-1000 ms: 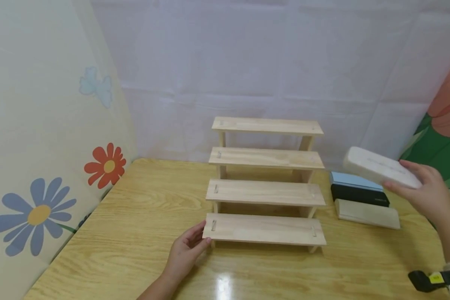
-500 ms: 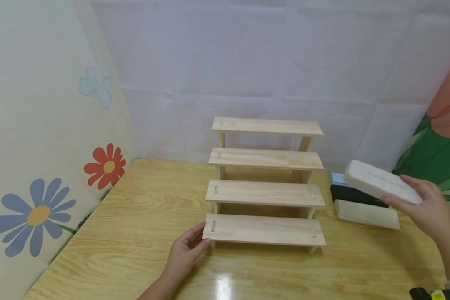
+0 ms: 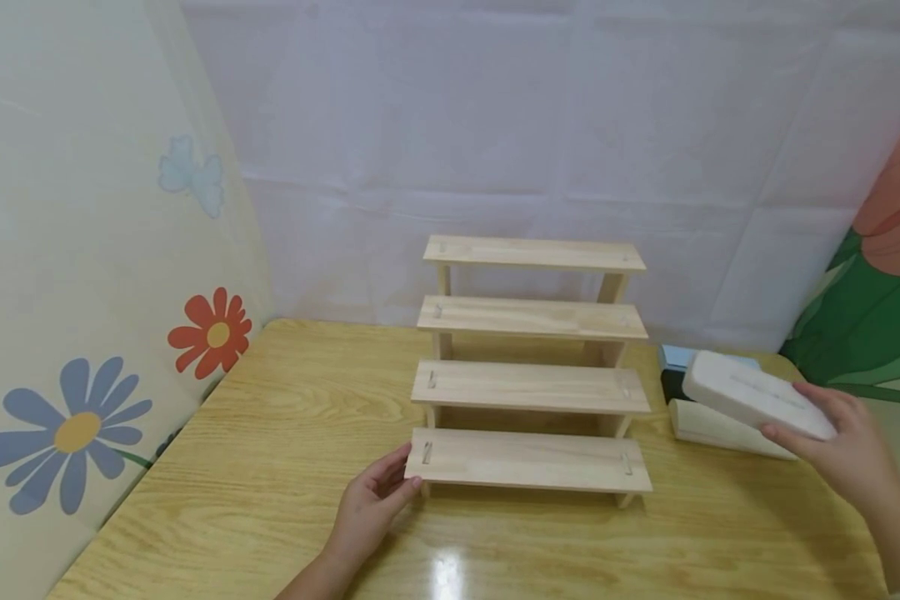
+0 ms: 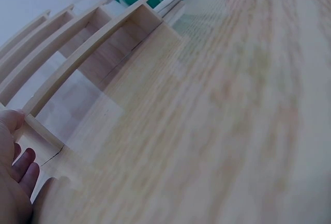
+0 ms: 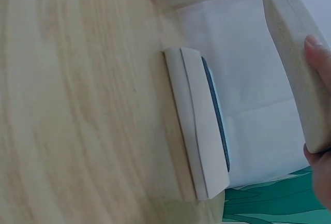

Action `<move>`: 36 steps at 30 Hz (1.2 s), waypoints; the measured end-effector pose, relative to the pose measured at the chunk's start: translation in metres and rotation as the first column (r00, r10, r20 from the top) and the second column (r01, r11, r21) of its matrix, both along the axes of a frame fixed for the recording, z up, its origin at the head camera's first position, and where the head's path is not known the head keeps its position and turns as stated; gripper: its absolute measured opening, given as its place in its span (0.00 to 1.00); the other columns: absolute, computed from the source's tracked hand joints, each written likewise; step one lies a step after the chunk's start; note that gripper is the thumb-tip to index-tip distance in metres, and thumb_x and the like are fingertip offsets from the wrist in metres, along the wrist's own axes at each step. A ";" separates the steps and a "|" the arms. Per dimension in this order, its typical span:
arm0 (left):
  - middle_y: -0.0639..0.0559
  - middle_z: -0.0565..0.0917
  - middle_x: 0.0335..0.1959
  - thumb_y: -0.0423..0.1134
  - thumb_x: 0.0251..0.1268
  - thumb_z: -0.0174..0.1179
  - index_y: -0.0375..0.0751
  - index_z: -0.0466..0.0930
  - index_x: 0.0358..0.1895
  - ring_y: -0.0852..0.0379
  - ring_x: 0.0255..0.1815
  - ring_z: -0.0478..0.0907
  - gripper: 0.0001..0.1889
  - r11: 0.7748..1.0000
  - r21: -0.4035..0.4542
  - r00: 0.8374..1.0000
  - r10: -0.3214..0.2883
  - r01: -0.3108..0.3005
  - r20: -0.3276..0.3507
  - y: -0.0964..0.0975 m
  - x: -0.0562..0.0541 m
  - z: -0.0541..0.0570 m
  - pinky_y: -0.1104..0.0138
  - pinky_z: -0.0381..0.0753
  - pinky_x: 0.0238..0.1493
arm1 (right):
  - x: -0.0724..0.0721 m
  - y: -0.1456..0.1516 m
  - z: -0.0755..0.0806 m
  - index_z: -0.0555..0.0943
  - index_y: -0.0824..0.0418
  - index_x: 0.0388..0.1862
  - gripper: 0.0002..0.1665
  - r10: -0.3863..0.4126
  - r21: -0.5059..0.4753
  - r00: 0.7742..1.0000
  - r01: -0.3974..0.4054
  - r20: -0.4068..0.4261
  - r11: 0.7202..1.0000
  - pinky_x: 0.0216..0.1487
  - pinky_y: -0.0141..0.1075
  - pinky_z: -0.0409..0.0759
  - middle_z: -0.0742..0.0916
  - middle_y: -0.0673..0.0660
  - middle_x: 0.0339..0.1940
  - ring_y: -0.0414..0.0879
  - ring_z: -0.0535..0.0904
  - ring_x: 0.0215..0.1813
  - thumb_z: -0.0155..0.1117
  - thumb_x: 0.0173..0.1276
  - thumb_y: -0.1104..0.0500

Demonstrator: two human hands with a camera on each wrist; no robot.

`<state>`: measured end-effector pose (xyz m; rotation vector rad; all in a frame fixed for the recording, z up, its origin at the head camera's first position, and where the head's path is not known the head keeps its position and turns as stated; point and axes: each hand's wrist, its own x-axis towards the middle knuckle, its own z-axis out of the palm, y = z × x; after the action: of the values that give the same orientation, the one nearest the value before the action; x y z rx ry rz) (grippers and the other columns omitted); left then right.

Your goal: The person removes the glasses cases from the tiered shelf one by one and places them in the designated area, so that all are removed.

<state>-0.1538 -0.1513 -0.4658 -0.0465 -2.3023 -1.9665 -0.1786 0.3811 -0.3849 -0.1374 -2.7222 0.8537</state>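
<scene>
A four-tier wooden display stand [image 3: 528, 460] stands on the table like a small staircase. My left hand [image 3: 371, 502] holds the left end of its lowest tier, thumb at the front edge; the left wrist view shows the thumb [image 4: 11, 118] against the board's end. My right hand [image 3: 847, 442] grips a white glasses case [image 3: 750, 396] by its right end, tilted in the air. Below it in the head view lie a beige glasses case [image 3: 720, 429], a black case [image 3: 672, 386] and a light blue case [image 3: 675, 357], partly covered by the white one.
The wood-grain table [image 3: 322, 400] runs up to a white cloth backdrop [image 3: 495, 125]. A panel with painted flowers [image 3: 78, 432] borders the left side, and a green leaf-print panel [image 3: 862, 317] the right.
My right hand has come down with the white glasses case, which now overlaps more of the cases on the table. My left hand and the stand stay where they were.
</scene>
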 end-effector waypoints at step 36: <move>0.36 0.79 0.61 0.30 0.61 0.65 0.31 0.74 0.63 0.45 0.60 0.79 0.25 1.000 0.009 1.000 0.003 -0.003 0.018 0.001 -0.001 0.000 0.79 0.79 0.52 | 0.027 -0.001 -0.053 0.60 0.74 0.71 0.51 -0.029 -0.013 0.995 0.030 0.095 0.999 0.62 0.74 0.56 0.59 0.82 0.68 0.78 0.53 0.66 0.70 0.63 0.44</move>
<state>-0.1545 -0.1507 -0.4661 -0.0254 -2.3031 -1.9834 -0.1520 0.3799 -0.4383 -0.2260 -2.7945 0.8804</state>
